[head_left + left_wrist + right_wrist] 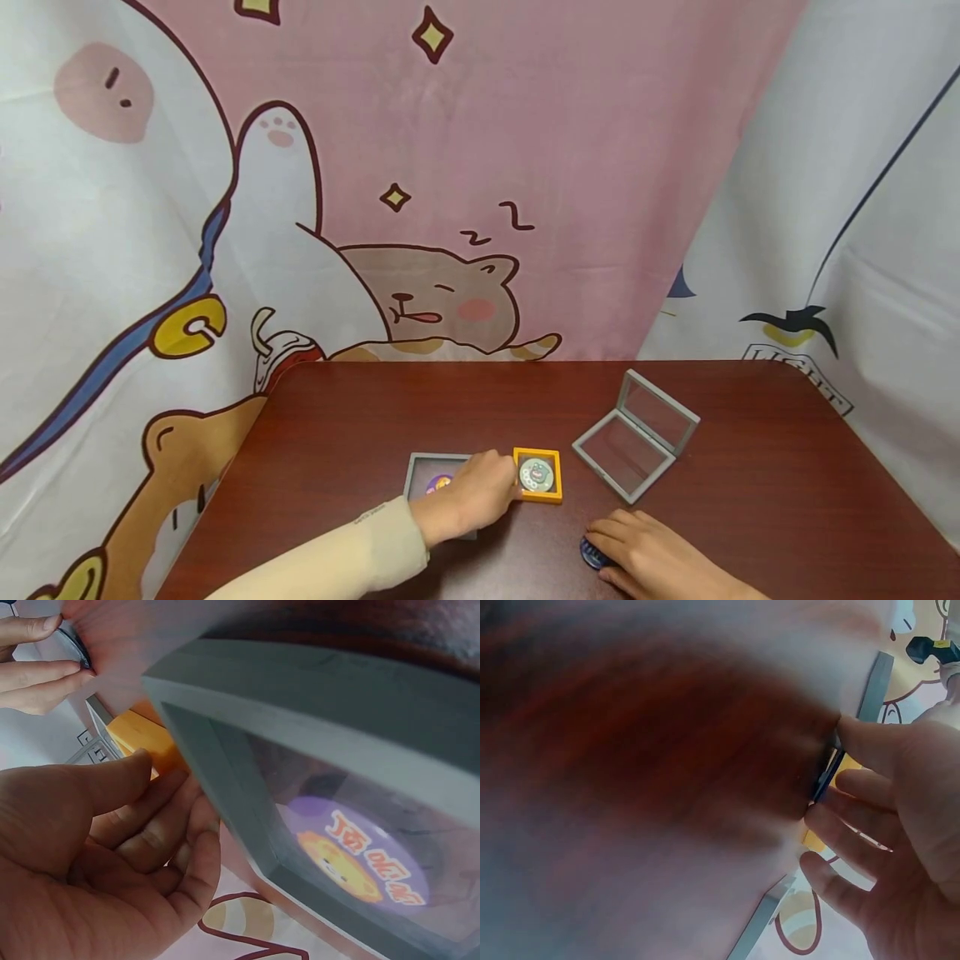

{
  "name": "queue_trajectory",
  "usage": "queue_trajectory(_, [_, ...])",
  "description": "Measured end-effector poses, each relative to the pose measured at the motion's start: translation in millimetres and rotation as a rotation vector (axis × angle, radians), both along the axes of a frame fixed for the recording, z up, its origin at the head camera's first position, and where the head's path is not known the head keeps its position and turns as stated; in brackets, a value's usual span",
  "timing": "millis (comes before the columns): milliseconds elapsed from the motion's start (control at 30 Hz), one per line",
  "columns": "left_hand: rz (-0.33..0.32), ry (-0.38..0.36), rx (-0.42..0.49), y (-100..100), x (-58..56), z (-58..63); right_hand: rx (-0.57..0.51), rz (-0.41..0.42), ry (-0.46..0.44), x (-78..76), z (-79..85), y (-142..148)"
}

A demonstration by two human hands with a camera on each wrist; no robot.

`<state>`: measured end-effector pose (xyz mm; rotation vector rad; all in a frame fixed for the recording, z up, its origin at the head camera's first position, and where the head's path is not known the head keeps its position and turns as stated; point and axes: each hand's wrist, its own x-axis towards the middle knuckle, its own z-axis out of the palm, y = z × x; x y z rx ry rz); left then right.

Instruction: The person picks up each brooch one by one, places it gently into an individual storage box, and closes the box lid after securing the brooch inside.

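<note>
My left hand (483, 487) pinches the left edge of a small yellow display frame (543, 497) between thumb and fingertips. Inside that frame is a round pale green badge (537, 475) with a cartoon figure. Under my left wrist lies a larger grey display frame (330, 720), partly hidden in the head view; it holds a purple badge (360, 847) with an orange cartoon animal and lettering. Nearer the front, my right hand (648, 550) grips a dark blue round badge (591, 553) by its edges, low at the tabletop. The right wrist view shows this badge edge-on between thumb and fingers.
Another grey display frame (622, 487) stands hinged open behind my right hand, its clear lid raised. All of it rests on a dark red-brown wooden table (780, 467). A cartoon-printed cloth (600, 167) hangs behind the far edge.
</note>
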<state>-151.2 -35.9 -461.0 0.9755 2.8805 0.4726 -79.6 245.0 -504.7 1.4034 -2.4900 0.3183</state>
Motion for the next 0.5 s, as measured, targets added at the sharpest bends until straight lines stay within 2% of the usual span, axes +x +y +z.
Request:
queue_trajectory(133, [0.000,-0.036,-0.001,0.7,-0.7,2.7,-0.007,-0.009,0.013,0.6,0.8,-1.3])
queue_trajectory(300, [-0.002,-0.041,0.005,0.8,-4.6,10.4,0.005,-0.046,-0.095,0.5,4.5,-0.8])
queue_trajectory(400, [-0.018,0.012,0.019,3.3,-9.1,15.1,0.009,-0.076,-0.170,0.9,6.9,0.2])
queue_trajectory(500, [-0.038,0.101,0.022,9.4,-13.6,18.0,0.003,-0.100,-0.220,1.8,8.7,1.3])
